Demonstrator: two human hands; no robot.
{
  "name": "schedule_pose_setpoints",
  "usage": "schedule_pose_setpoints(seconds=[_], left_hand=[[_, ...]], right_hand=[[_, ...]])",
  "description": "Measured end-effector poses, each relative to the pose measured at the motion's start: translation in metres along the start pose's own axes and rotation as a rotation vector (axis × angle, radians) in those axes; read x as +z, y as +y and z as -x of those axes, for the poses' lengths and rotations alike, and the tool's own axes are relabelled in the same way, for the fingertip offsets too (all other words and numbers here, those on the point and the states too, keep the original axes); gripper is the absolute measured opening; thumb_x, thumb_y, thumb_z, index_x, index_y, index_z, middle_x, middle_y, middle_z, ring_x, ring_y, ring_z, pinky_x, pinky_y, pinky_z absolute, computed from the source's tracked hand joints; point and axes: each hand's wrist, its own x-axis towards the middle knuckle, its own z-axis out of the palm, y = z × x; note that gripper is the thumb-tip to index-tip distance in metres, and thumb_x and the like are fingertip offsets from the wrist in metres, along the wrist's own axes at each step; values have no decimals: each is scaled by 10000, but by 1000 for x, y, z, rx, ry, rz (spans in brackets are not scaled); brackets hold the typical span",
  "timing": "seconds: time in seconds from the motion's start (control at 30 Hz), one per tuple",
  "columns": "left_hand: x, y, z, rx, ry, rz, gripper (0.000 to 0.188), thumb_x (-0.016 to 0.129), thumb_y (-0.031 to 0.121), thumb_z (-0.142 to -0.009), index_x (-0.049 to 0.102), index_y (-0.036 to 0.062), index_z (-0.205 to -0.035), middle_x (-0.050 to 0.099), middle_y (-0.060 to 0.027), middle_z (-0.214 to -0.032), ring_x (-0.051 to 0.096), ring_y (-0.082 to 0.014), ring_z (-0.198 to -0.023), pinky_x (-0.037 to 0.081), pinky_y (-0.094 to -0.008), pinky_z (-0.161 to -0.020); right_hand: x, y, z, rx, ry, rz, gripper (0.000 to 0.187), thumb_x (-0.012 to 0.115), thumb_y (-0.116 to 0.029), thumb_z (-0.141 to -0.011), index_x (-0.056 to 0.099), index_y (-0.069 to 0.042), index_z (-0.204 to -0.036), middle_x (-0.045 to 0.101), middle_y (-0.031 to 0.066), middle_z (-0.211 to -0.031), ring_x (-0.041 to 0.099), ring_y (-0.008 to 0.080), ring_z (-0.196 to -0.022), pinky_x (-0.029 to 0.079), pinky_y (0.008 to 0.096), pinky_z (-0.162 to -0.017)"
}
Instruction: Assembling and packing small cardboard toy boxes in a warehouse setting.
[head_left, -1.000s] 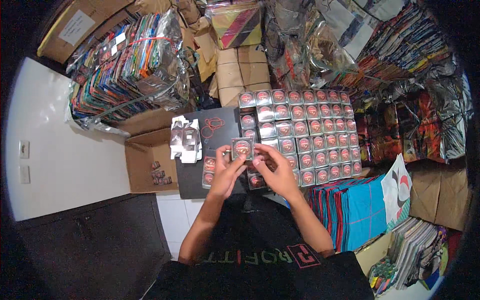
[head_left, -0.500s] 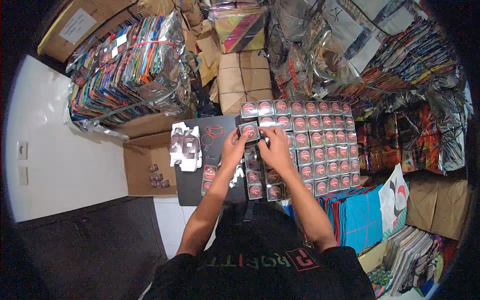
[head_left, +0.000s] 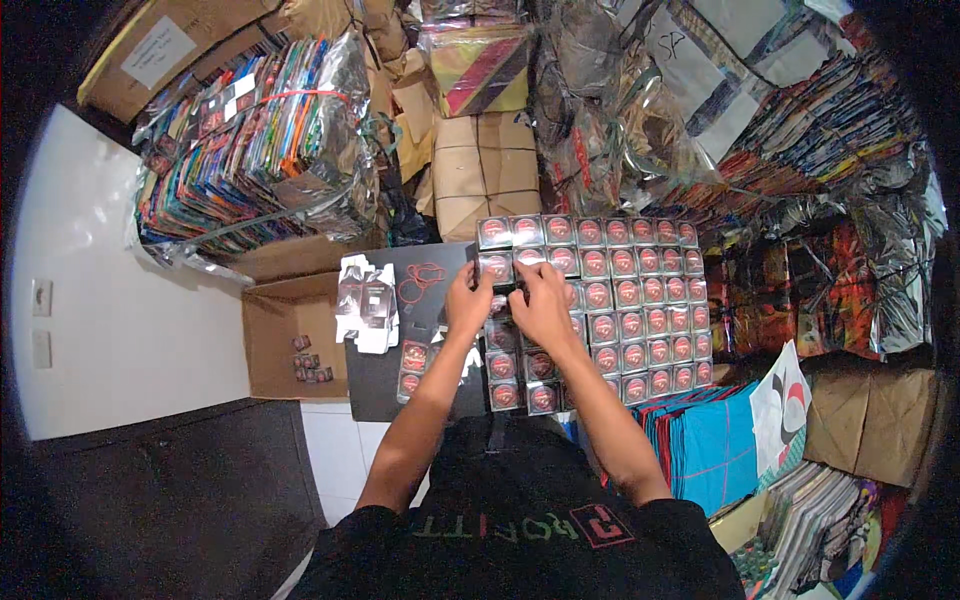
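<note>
Rows of small square boxes (head_left: 625,263) with round red-and-gold designs on top cover the right part of a black table. At the left end of the second row from the far side lies one such small box (head_left: 495,267). My left hand (head_left: 468,302) closes its fingers at the left edge of this box. My right hand (head_left: 543,305) is bent over its right side, index fingertip at the edge and thumb drawn in below. Its palm covers several boxes beneath. Two similar boxes (head_left: 412,371) sit apart, beside my left forearm.
On the black table (head_left: 375,385), flattened white-and-dark cartons (head_left: 366,305) and red rubber bands (head_left: 422,282) lie at left. An open cardboard box (head_left: 270,350) holding several small packs stands further left. Wrapped bundles (head_left: 485,165) crowd the far side; blue packets (head_left: 710,440) are stacked at right.
The small box between my hands has come down level into the second row, at its left end. Both hands stay close around it. The whole view has shifted slightly.
</note>
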Motion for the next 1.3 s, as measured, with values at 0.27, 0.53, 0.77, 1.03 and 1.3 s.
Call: schedule_pose_setpoints(seconds=[0.27, 0.53, 0.77, 1.03, 1.3], left_hand=[[0, 32, 14, 5, -33, -116, 517, 651, 357, -999, 657, -45, -1324, 739, -233, -1217, 715, -305, -1141, 529, -380, -973], [-5, 48, 18, -17, -88, -179, 589, 577, 490, -1011, 660, 4, -1331, 711, -286, -1221, 666, -440, -1190, 512, -459, -984], [-13, 24, 11, -29, -68, -146, 682, 586, 519, -1006, 595, -29, -1413, 688, -289, -1288, 658, -409, -1232, 496, -420, -1027], [-75, 30, 51, -73, -82, -33, 530, 658, 272, -1033, 572, -92, -1408, 687, -221, -1340, 662, -243, -1241, 521, -336, -1029], [-165, -39, 128, 68, 43, -298, 298, 694, 123, -948, 707, -36, -1200, 740, -182, -1041, 738, -251, -886, 583, -349, -791]], right_hand=[[-1, 8, 0, 23, -45, 9, 532, 701, -156, -820, 660, -55, -1341, 603, 172, -1200, 550, 383, -1145, 440, 546, -951], [-4, 5, 2, 21, -29, -2, 534, 691, -159, -825, 662, -76, -1352, 600, 178, -1200, 549, 388, -1145, 438, 548, -957], [-4, -3, 0, -1, 13, -34, 526, 654, -152, -829, 667, -120, -1354, 599, 147, -1207, 556, 366, -1149, 426, 510, -952], [-12, -19, 7, -76, 38, -41, 502, 637, -126, -835, 661, -72, -1333, 612, 182, -1199, 566, 382, -1133, 444, 504, -959], [34, -41, 84, 181, -395, -677, 320, 591, -71, -995, 656, -9, -1302, 718, 68, -1058, 689, 146, -900, 541, 281, -843]])
